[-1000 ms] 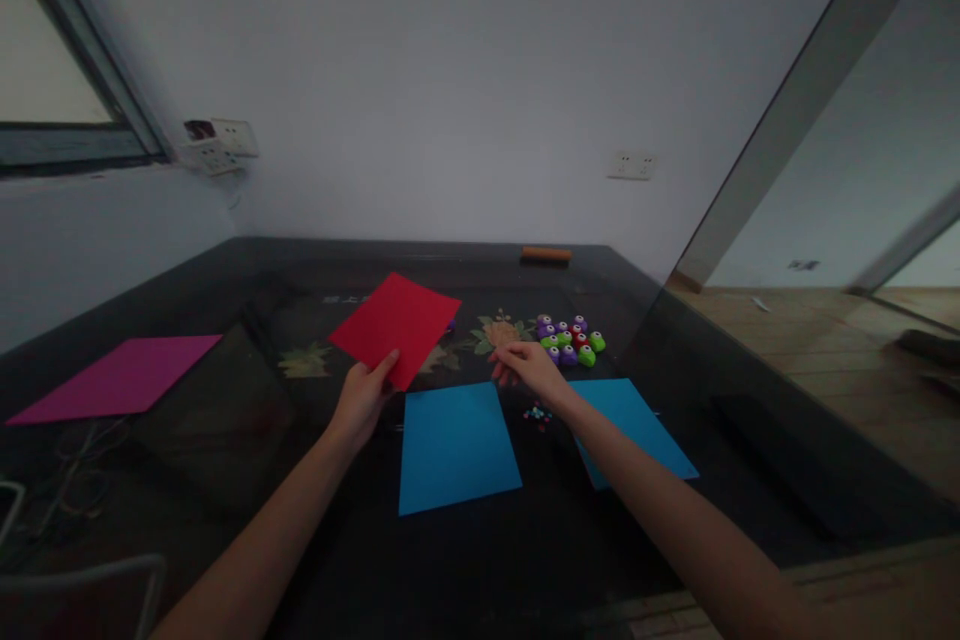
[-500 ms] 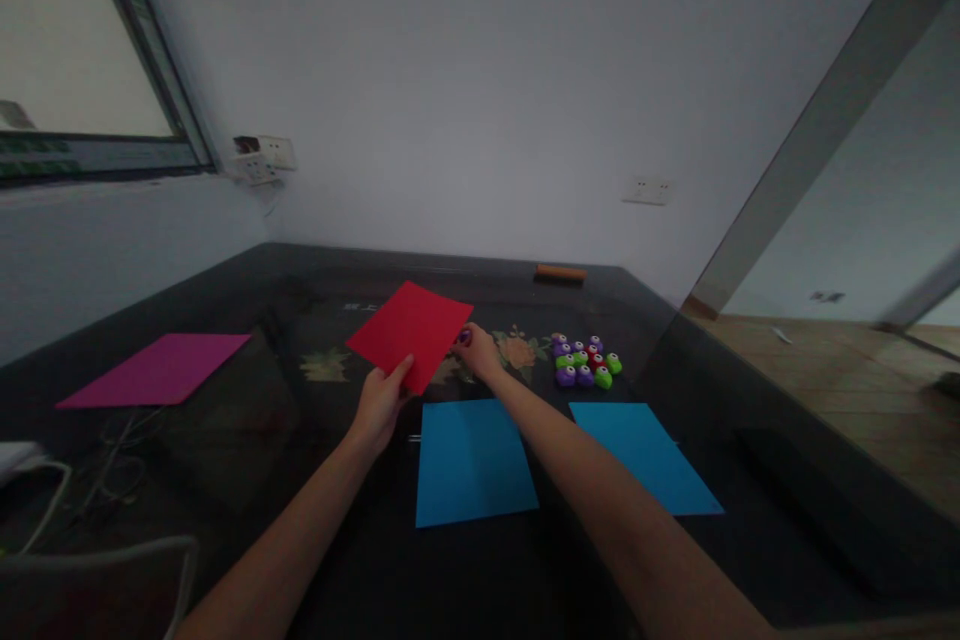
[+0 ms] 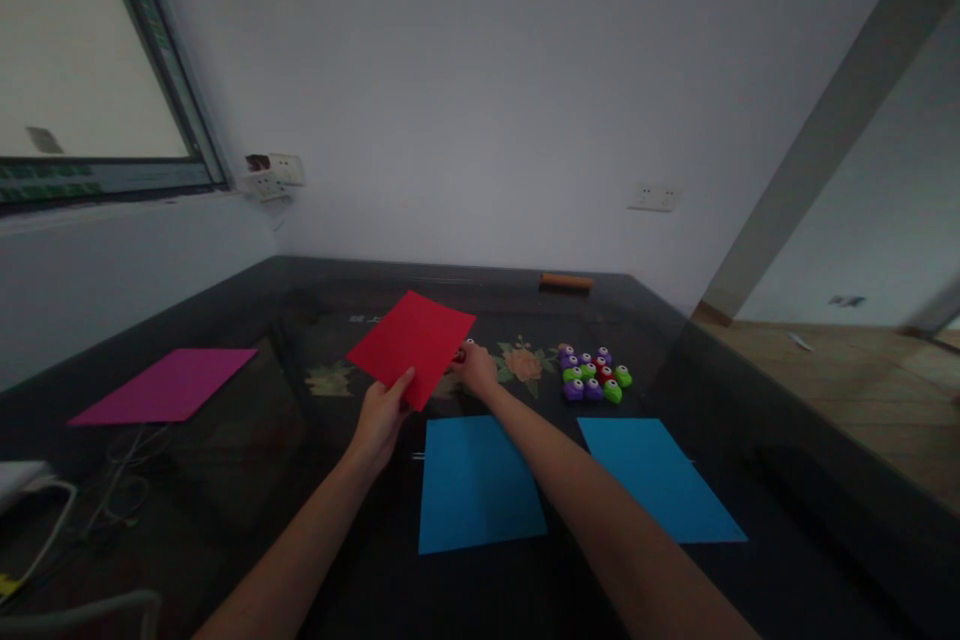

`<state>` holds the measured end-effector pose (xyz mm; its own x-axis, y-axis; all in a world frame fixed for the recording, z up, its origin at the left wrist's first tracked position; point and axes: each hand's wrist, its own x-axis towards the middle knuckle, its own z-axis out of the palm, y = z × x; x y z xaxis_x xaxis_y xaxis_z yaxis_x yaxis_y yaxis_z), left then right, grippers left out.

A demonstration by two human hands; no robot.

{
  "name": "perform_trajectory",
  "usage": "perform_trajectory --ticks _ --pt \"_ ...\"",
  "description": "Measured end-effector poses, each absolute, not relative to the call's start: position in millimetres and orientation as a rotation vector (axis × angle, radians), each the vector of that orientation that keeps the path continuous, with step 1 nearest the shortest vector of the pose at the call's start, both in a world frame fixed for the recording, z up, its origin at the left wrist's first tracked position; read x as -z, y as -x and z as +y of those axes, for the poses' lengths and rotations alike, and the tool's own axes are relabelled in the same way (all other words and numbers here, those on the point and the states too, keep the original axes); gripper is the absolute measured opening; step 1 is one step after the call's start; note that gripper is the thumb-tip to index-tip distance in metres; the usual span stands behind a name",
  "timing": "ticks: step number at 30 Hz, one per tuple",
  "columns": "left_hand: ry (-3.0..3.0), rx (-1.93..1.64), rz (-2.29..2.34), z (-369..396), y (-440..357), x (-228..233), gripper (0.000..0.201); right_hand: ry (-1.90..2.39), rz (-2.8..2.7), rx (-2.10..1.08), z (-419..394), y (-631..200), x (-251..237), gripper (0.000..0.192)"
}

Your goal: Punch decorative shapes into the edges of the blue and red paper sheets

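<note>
Right hand (image 3: 475,370) has crossed from the punch cluster (image 3: 596,375) to the red sheet (image 3: 412,346), fingers curled on a small punch at its right edge; left hand (image 3: 382,415) pinches the sheet's near corner, raised over the table (image 3: 750,400); punching step, likely; next needs edge alignment.

The sheet in the left hand (image 3: 384,417) is plain red (image 3: 411,346). Two sheets on the near side of the table (image 3: 225,320) are plain blue: one in the middle (image 3: 477,482), one to the right (image 3: 658,476). At far left lies a magenta sheet (image 3: 169,385). The table is black and glossy, with a printed pattern of orange flowers and green leaves (image 3: 523,363). The small punches (image 3: 595,374) to the right are purple, green and red, each with a white dot. At the far edge lies an orange bar (image 3: 566,281).
</note>
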<state>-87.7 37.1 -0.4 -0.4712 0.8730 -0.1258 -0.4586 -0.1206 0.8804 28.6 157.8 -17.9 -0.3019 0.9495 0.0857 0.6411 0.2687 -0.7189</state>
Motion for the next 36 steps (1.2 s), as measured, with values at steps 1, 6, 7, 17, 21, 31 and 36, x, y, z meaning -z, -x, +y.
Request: perform_trajectory --ticks 1,6,7,17,21,31,36 --pt "-0.532 -1.756 1.167 37 87 0 0.008 1.402 -2.020 -0.821 157 -31 18 0.021" --pt "-0.520 -1.743 1.194 38 87 1 0.007 1.224 -1.924 -0.992 154 -50 19 0.022" --pt "-0.518 -1.739 1.201 38 87 0 0.007 1.185 -1.897 -1.036 153 -58 19 0.022" --pt "-0.529 -1.616 1.242 30 63 -5 0.007 0.938 -1.357 -1.482 96 -184 8 0.040" --pt "-0.565 -1.487 1.213 23 29 -8 0.010 0.870 -1.083 -1.684 68 -221 5 0.040" --pt "-0.762 -1.297 1.312 5 -12 -3 0.022 0.866 -0.939 -1.831 63 -238 -5 0.037" --pt "-0.826 -1.362 1.429 5 5 -6 0.021 0.911 -0.943 -1.866 64 -233 -11 0.049"
